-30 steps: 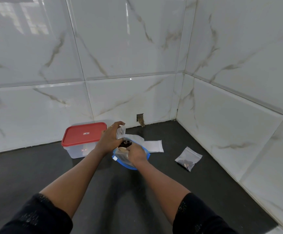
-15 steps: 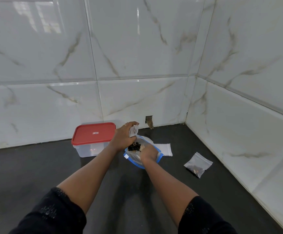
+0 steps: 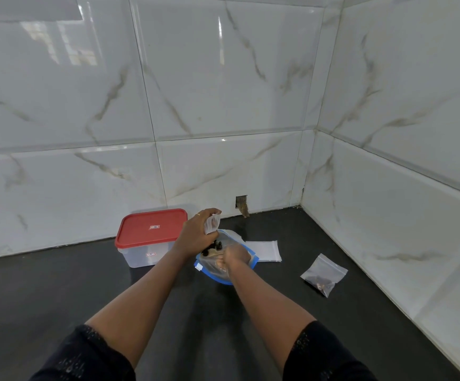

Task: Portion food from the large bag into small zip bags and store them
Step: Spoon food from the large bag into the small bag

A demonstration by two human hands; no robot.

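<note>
Pinching small zip bag (image 3: 212, 223) above large bag (image 3: 214, 274) (spills drop back in), left hand (image 3: 194, 237); right hand (image 3: 235, 257) reaches inside, grasp hidden.

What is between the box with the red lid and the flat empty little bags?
The big blue-edged bag, with both hands at it: left hand holds a small bag, right hand reaches inside. Head view.
</note>
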